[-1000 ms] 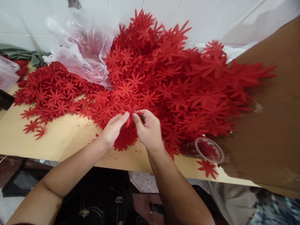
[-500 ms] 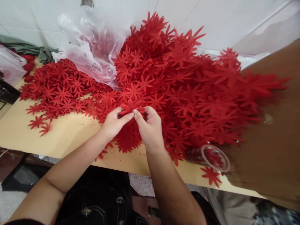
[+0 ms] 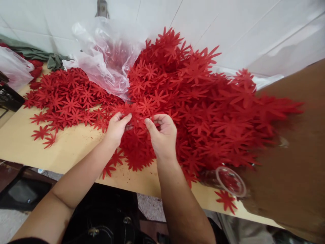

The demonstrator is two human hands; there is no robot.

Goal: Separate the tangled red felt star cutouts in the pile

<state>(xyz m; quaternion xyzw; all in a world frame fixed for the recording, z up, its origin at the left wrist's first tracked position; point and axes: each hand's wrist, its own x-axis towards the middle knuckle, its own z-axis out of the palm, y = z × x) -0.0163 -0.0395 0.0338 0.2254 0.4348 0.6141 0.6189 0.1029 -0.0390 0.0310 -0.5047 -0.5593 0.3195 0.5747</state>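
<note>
My left hand [image 3: 116, 128] is closed in a pinch, thumb tip against a red flower-shaped cutout [image 3: 130, 110] with narrow petals. A short gap to the right, my right hand [image 3: 164, 135] pinches too, thumb toward bent fingers, on a red petal of what looks like the same cutout. Red on red makes its outline hard to follow. Directly behind and below both hands spreads a large heap of similar red flower cutouts [image 3: 198, 112], stacked highest at the back.
A crumpled clear plastic bag [image 3: 104, 64] rests on the heap by the wall. At right, a clear plastic cup [image 3: 231, 181] lies on its side beside a loose red cutout [image 3: 225, 200] and a brown board [image 3: 286, 176]. The tan tabletop [image 3: 73, 145] ends at its front edge.
My hands have drawn apart, thumbs no longer meeting; the left shifted slightly left. The cutout between them appears lower and flatter against the heap. The whole view has tilted slightly.
</note>
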